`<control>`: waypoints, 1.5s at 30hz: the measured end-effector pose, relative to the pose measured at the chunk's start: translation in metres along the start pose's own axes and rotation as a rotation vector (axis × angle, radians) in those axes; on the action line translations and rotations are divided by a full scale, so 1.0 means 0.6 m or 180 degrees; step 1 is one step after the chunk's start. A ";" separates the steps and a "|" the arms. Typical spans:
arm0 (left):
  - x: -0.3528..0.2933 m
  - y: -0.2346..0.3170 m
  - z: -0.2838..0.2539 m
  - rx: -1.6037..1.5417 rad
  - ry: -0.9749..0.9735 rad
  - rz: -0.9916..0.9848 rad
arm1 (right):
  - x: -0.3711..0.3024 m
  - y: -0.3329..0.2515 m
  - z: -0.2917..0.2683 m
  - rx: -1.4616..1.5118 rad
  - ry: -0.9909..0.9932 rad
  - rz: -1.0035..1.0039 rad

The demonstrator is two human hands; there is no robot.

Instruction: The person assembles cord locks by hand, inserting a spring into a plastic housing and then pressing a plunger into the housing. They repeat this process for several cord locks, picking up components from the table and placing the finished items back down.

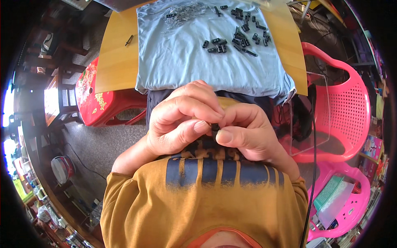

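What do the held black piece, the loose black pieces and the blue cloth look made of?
Held black piece: perhaps plastic, judging by dark colour; finish unclear, partly covered. Loose black pieces: likely hard plastic, faintly shiny, crisp-edged. Blue cloth: matte fabric, softly creased.

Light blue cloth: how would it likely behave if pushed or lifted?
The cloth is probably floppy, since creases run across it. Pushed, it would likely bunch further; lifted at one edge, it might spill the small black parts lying on it.

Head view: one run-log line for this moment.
left hand: pinching small black part | right hand: pinching same part | light-blue cloth: loose black parts, clear-looking pile
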State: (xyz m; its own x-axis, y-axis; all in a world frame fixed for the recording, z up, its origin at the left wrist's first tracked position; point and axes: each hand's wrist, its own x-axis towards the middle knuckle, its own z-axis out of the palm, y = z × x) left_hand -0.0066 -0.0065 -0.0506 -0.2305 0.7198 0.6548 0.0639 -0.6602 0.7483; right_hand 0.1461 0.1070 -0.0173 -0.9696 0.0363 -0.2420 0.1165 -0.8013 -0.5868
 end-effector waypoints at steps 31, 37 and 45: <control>0.005 -0.006 0.011 0.1524 0.0014 0.0599 | 0.005 0.002 -0.005 0.0036 0.0064 -0.0024; 0.016 0.005 0.004 0.2114 -0.0212 0.0795 | 0.004 0.000 0.001 -0.0107 0.0076 -0.0096; 0.011 0.009 0.004 0.2097 -0.0209 0.0805 | -0.001 -0.008 -0.011 0.0057 -0.0186 0.0235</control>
State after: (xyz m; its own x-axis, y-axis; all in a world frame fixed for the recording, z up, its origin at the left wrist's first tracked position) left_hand -0.0057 -0.0047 -0.0420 -0.0732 0.5867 0.8065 0.6867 -0.5568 0.4674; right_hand 0.1473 0.1148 -0.0193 -0.9695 -0.0578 -0.2382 0.1847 -0.8111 -0.5549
